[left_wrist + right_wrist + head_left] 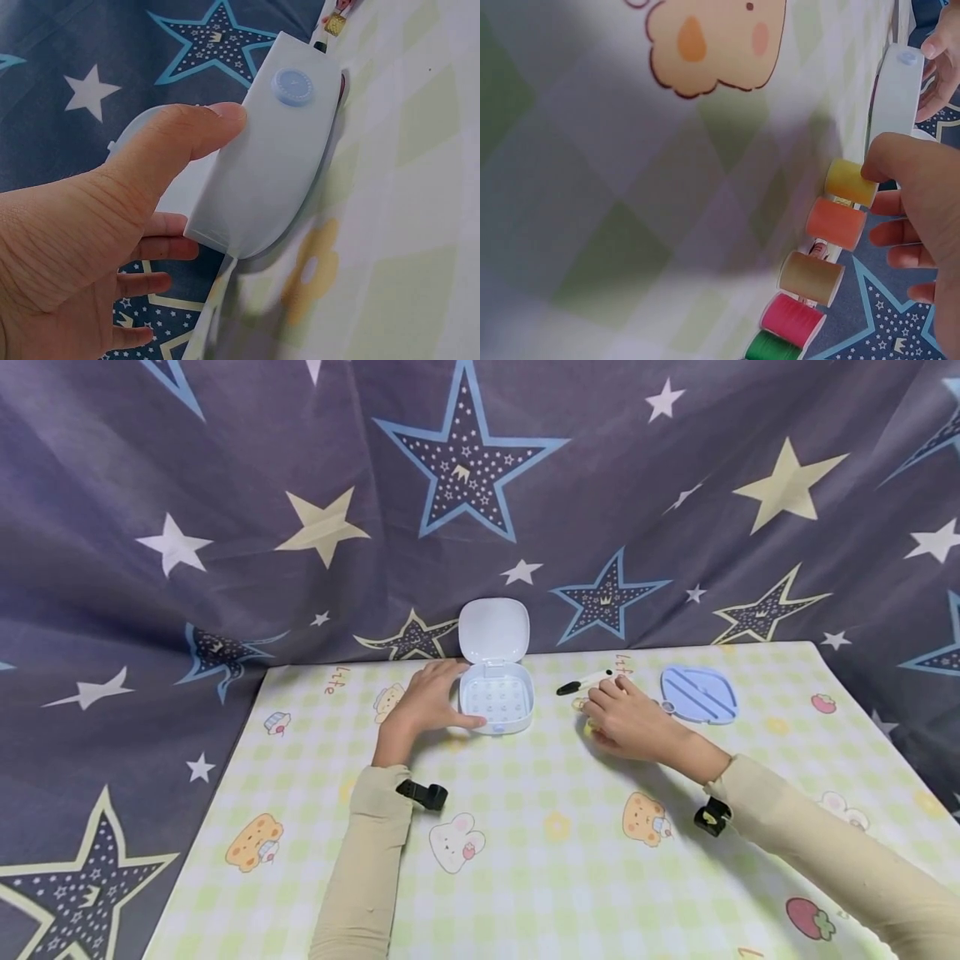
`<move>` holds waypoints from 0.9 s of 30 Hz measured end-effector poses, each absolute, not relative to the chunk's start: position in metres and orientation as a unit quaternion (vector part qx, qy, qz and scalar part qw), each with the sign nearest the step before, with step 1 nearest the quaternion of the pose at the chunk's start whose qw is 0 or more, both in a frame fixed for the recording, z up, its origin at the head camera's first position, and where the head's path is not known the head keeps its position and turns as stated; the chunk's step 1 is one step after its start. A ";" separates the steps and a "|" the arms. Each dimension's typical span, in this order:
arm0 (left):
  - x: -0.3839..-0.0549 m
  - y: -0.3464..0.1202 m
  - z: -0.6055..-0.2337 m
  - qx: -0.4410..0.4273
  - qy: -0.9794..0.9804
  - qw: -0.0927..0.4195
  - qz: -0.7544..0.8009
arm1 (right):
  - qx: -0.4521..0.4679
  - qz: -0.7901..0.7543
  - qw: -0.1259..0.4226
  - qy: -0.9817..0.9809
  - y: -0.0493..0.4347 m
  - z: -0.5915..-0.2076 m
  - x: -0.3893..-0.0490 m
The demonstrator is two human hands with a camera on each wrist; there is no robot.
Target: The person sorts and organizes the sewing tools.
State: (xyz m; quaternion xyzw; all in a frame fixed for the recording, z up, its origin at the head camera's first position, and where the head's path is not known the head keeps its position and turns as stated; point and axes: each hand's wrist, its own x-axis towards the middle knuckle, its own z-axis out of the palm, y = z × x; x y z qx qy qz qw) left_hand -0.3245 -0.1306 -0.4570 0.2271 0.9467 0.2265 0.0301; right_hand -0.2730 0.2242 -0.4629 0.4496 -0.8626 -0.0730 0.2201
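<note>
Grip of the right hand (628,725) appears to be a thumb-and-finger pinch on the yellow spool (846,182), on the table (525,893) in line with the other spools (810,277); the left hand (427,697) holds the white box (277,165), thumb on its front wall. Farther back lie the blue tray (716,685) and marker (572,688). Raised lid (493,631) suggests opening is complete, though no visible spool is yet inside.

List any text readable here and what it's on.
"Life": on the tablecloth, sideways, far edge, left of the white box.
"Life": tablecloth again, far edge, right of the box.
Unreadable: lettering cut off at the head view's bottom; tiny marks on the box's round button.
</note>
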 end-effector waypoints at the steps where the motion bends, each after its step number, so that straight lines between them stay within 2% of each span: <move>1: -0.324 -0.131 -0.457 0.227 0.947 0.030 0.227 | 0.449 -0.074 0.219 -0.863 0.224 -0.463 -0.273; 27: -0.324 -0.131 -0.456 0.228 0.947 0.027 0.226 | 0.443 -0.026 0.222 -0.868 0.217 -0.462 -0.270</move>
